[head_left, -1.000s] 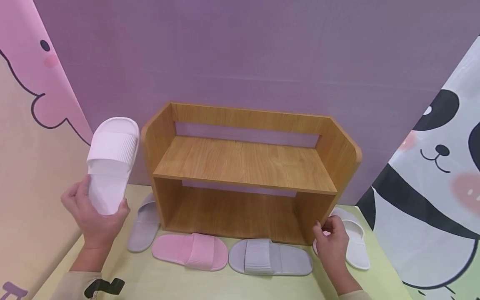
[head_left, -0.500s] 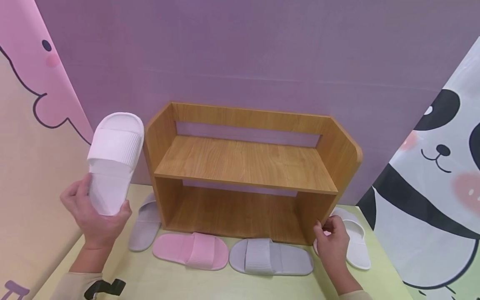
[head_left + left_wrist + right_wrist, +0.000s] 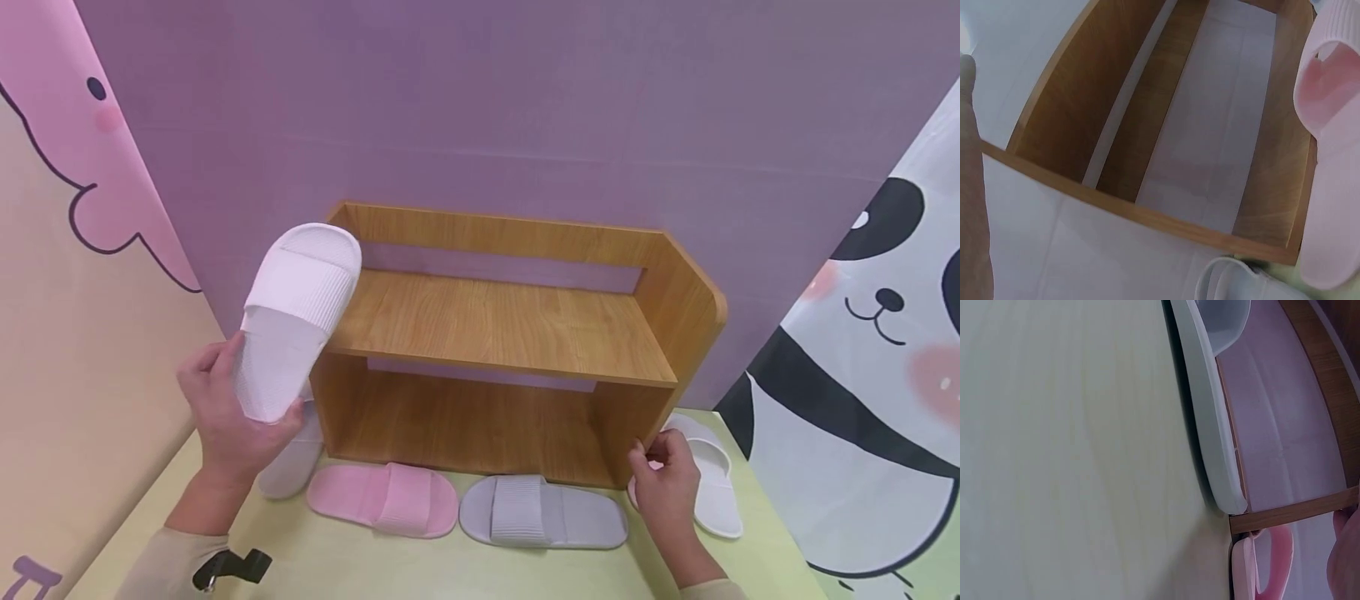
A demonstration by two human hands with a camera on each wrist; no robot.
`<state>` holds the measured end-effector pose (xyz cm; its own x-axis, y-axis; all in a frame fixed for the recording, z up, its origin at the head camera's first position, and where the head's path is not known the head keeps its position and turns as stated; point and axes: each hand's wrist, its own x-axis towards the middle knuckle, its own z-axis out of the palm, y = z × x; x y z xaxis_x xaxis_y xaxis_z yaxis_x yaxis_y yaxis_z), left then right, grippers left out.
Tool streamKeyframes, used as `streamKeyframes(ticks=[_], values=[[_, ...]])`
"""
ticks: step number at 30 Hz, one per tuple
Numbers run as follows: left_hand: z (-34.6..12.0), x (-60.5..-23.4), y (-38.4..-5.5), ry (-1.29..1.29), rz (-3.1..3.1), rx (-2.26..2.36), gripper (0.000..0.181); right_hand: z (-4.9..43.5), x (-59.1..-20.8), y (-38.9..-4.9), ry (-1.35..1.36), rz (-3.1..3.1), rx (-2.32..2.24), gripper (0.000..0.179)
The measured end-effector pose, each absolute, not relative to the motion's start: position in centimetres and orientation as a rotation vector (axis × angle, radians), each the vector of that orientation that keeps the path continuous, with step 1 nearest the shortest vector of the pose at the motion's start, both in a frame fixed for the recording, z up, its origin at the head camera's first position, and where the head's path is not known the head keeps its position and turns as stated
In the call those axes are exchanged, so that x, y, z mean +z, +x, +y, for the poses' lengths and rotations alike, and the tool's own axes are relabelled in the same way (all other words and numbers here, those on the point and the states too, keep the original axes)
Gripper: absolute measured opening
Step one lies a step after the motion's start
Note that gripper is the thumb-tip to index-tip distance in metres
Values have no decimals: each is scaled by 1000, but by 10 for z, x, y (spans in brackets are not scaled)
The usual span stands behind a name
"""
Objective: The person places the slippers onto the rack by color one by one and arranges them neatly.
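White slipper (image 3: 296,321): raised off the bench (image 3: 450,575), toe end up and leaning right, in front of the left end of a two-tier wooden rack (image 3: 495,321); strap side faces the head camera. Left grip (image 3: 240,408): thumb and fingers closed on its heel end. Right grip (image 3: 667,479): fingers curled, pinching the front edge of the rack's right side panel, low down. Along the rack's front lie a pink slipper (image 3: 382,500), strap to the right, and a grey slipper (image 3: 543,510), strap to the left, ends near each other. Left of the rack: second grey slipper (image 3: 288,473), partly hidden. Right of it: second white slipper (image 3: 712,487); second pink slipper (image 3: 1244,569) just beside the side panel. Purple backdrop (image 3: 487,100) behind.
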<state>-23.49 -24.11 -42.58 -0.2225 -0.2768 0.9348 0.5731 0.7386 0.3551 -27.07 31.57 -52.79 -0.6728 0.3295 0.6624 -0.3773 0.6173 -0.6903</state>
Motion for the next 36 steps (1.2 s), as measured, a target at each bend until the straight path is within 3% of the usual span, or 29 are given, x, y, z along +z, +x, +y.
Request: streamKeyframes(ticks=[17, 36], values=[[-219, -409, -251, -422, -1767, -760, 97, 316, -528, -275, 79, -2008, 1109, 12], [-182, -392, -249, -270, -1888, -808, 85, 316, -528, -272, 91, -1996, 1126, 10]])
